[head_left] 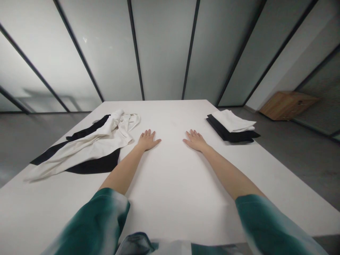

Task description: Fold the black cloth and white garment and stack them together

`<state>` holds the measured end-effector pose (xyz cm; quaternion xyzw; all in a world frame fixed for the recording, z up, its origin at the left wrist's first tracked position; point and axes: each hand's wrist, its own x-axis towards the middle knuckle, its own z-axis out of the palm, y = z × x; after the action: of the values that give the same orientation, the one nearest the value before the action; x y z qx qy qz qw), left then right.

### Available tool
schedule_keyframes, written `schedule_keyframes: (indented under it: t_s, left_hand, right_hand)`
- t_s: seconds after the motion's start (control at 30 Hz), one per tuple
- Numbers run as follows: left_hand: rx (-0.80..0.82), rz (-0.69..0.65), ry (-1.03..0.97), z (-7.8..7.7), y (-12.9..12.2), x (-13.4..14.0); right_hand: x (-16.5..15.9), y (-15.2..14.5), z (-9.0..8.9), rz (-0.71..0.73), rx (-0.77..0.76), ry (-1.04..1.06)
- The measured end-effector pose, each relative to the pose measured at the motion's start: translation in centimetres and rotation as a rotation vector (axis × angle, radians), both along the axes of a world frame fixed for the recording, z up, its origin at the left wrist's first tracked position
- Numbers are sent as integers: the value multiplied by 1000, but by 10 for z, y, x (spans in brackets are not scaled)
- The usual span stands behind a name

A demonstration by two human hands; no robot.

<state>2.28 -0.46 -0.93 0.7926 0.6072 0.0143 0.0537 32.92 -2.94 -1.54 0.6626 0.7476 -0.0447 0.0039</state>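
Palm down on the white table (172, 177), my left hand (147, 140) lies flat with its fingers spread and nothing in it. My right hand (196, 140) rests the same way, flat and empty, a short distance to the right. Just left of my left hand is a loose, crumpled white garment (87, 152). It lies over a black garment (98, 163), which shows along both its sides. To the right of my right hand sits a folded white cloth (233, 121) on top of folded black cloth (231, 136).
Frosted glass panels (162, 46) with dark frames stand beyond the table's far edge. A wooden cabinet (285, 105) is on the grey floor (297, 152) at the right. Green and white sleeves (92, 223) cover my upper arms.
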Motion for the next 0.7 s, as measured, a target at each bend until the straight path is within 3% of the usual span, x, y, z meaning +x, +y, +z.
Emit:
schedule_keyframes:
  t_s: [0.7]
  left_hand:
    - [22,-2,-21,1,-1,-1]
  right_hand:
    - [-2,-2,3,4,-15,13]
